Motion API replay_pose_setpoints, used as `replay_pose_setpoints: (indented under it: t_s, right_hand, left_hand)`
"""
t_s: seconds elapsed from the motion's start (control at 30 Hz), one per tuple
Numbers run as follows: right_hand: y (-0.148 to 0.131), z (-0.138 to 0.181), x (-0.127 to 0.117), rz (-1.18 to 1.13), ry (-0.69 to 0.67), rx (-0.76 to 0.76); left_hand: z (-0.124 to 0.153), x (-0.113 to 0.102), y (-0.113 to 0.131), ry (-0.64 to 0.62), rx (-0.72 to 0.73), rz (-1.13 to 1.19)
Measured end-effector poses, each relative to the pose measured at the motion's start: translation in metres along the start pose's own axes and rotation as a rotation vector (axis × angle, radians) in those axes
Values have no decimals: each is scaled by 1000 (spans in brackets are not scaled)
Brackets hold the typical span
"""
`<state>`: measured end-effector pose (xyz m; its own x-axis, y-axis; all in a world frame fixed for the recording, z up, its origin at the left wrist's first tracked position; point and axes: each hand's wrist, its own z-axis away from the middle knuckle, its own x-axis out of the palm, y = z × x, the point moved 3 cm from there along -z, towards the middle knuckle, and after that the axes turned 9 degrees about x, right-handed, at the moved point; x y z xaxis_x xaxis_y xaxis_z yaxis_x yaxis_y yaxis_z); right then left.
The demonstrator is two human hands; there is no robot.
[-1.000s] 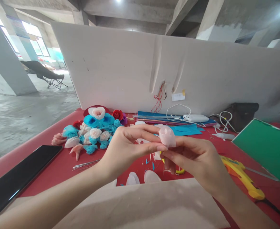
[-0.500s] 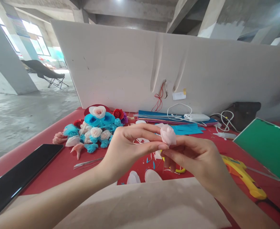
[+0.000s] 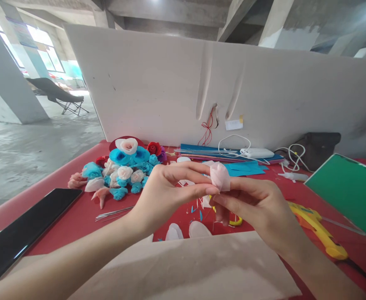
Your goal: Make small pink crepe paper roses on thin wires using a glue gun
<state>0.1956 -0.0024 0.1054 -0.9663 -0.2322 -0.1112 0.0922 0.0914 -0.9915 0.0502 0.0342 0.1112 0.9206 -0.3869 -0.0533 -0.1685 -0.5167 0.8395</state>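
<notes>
Between both hands, above the red table, is a small pale pink paper flower [image 3: 220,176]. My left hand [image 3: 173,183] pinches its left side and base with thumb and fingers. From the right, my right hand [image 3: 254,200] is closed on the flower's lower right side, and its fingers hide the base. Below the hands, white paper petals [image 3: 200,229] lie on the red surface. Partly behind my right fingers shows a yellow ring-shaped handle [image 3: 236,221]. A beige sheet [image 3: 183,266] lies in front of me under my forearms.
Finished paper flowers [image 3: 125,173] are heaped at the back left. A black phone-like slab [image 3: 33,229] and thin wires [image 3: 112,214] lie left. To the right are a yellow glue gun [image 3: 322,233] and a green board [image 3: 351,196]. Blue paper [image 3: 243,168] lies behind my hands.
Both hands still hold the pink flower at nearly the same place. The flower has turned slightly, and the view has shifted a little.
</notes>
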Motion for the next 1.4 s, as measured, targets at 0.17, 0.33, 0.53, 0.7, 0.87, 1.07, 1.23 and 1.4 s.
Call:
replay_pose_setpoints:
  t_s: [0.17,0.33,0.53,0.7,0.87,1.07,1.23,1.4]
  right_hand:
    - [-3,2,-2,-18,13,24]
    - [-6,3,-7,-13,45,57]
    - [-7,5,-14,7,-166,130]
    - [-13,9,-18,250,-261,180]
    - [-13,14,-22,426,-321,200]
    - [-9,19,-24,437,-358,206]
    - [-8,18,-24,500,-395,219]
    - [-16,17,-21,538,-396,271]
  left_hand:
    - [-1,-1,3,-96,31,23]
    - [-1,1,7,-192,46,-2]
    - [-3,3,7,-201,64,-62]
    - [0,8,10,-332,128,-135]
    - [4,14,10,-463,167,-224]
    - [6,17,14,-585,547,-382]
    - [10,20,16,-692,753,-521]
    - [13,21,19,-722,806,-615]
